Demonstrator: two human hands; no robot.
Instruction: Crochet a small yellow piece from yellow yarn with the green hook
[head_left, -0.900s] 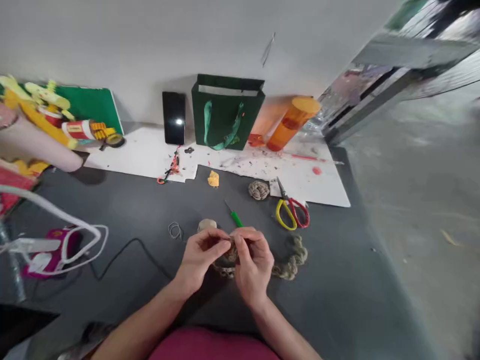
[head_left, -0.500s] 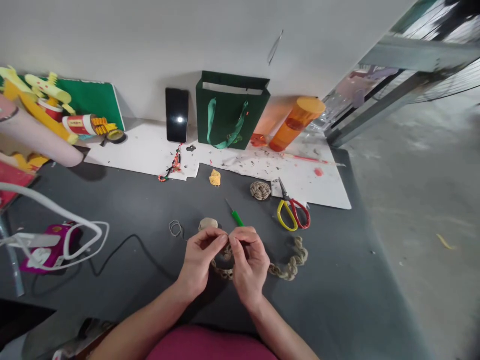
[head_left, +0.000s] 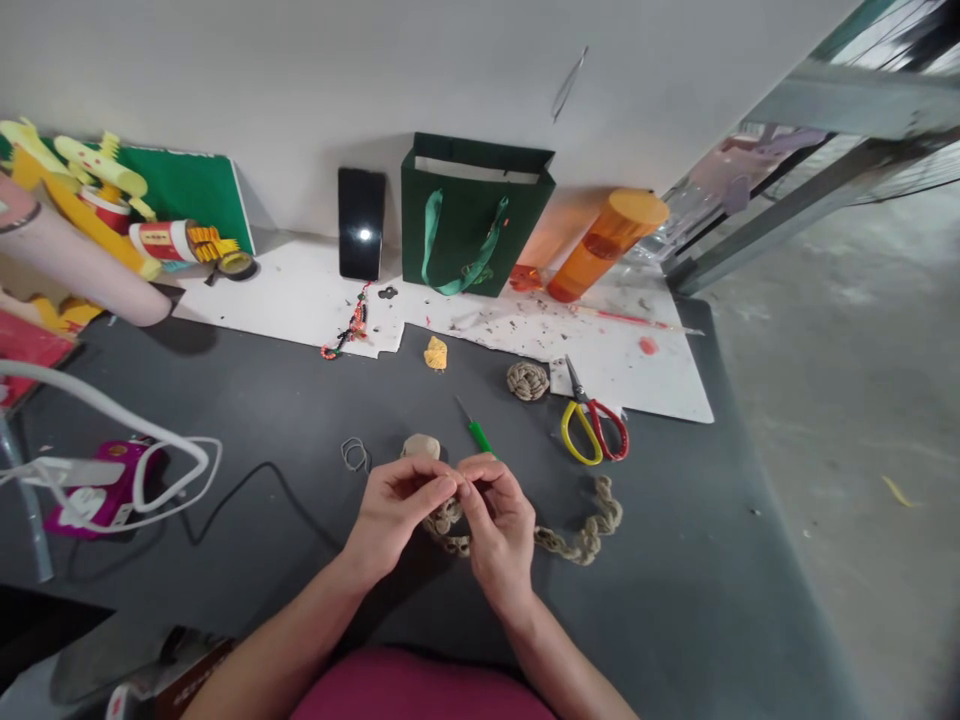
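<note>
My left hand (head_left: 401, 510) and my right hand (head_left: 499, 530) meet fingertip to fingertip over the grey table, both closed in a pinch. What lies between the fingertips is too small to make out. Below and behind them runs a knotted beige cord (head_left: 589, 540), partly covered by my hands, its thick braided end curling out to the right. A beige roundish piece (head_left: 420, 447) sits just beyond my left fingers, with a thin loop of cord (head_left: 355, 454) to its left. Past my right fingers lies a green-handled awl-like tool (head_left: 478, 434).
Scissors with yellow and red handles (head_left: 592, 430) lie right, near a coiled knot (head_left: 527, 381). Farther back are a yellow piece (head_left: 436, 353), a phone (head_left: 361, 225), a green paper bag (head_left: 472, 225) and an orange cylinder (head_left: 604, 250). A magenta box (head_left: 97, 490) with white cables stands left.
My hands stay pinched together with only a slight shift of the fingers. The whole view has moved a little, so the things on the table appear slightly farther right.
</note>
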